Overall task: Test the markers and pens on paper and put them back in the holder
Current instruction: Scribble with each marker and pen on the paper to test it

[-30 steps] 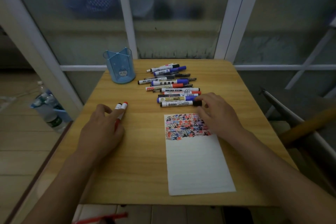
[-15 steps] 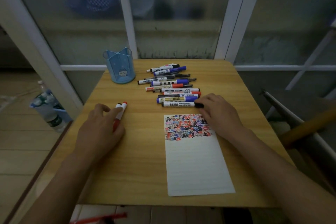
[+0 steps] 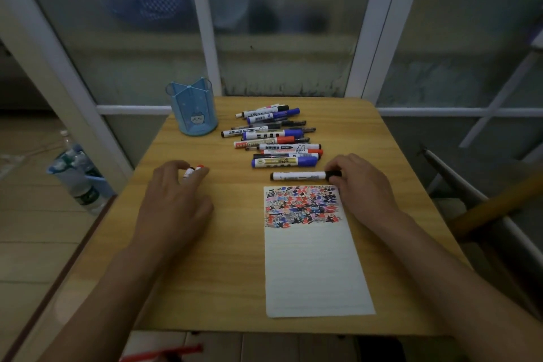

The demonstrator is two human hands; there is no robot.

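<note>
Markers: right hand [image 3: 363,185] fingers pinch a slim black-capped marker [image 3: 302,176]; left hand [image 3: 173,200] fingers clasp two cylindrical markers [image 3: 194,171].

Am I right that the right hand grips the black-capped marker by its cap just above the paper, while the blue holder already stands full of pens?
Not quite: the head view shows the blue holder standing empty. The rest holds: the right hand grips the black-capped marker by its cap just above the paper.

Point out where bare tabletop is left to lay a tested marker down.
Bare wood lies between the left hand and the paper, running to the near edge, and right of the marker row by the table's far corner. It is crowded from the blue holder across the row to the right hand.
</note>
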